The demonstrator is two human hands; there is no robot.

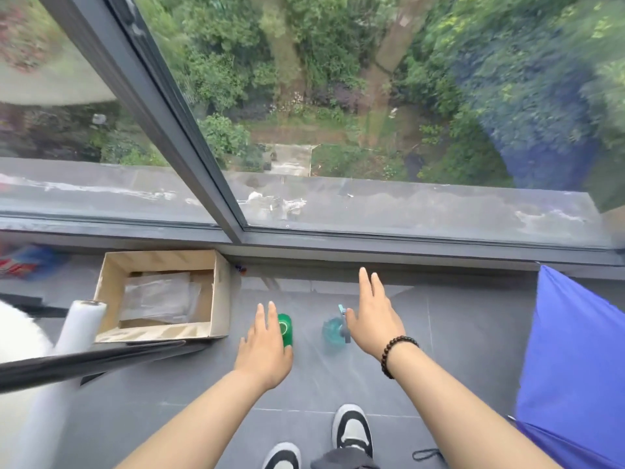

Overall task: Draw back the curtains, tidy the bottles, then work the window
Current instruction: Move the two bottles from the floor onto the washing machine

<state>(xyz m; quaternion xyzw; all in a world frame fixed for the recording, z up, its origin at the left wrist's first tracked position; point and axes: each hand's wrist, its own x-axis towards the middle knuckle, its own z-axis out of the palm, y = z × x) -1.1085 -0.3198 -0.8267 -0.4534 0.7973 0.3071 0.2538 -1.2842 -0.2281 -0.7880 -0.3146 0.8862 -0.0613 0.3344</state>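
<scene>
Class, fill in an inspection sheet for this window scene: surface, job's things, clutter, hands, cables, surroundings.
Surface: grey tiled floor below the window, bare between the hands.
Job's things: green bottle and blue spray bottle stand on the floor, apart; blue curtain hangs at the right edge; window frame appears closed.
Clutter: open cardboard box holding clear plastic bags; white roll leaning left; coloured packet far left.
Hands: left hand open above the green bottle; right hand open beside the spray bottle, beaded bracelet on its wrist.
Cables: nothing seen.
Surroundings: outer ledge, garden far below; two shoes.
</scene>
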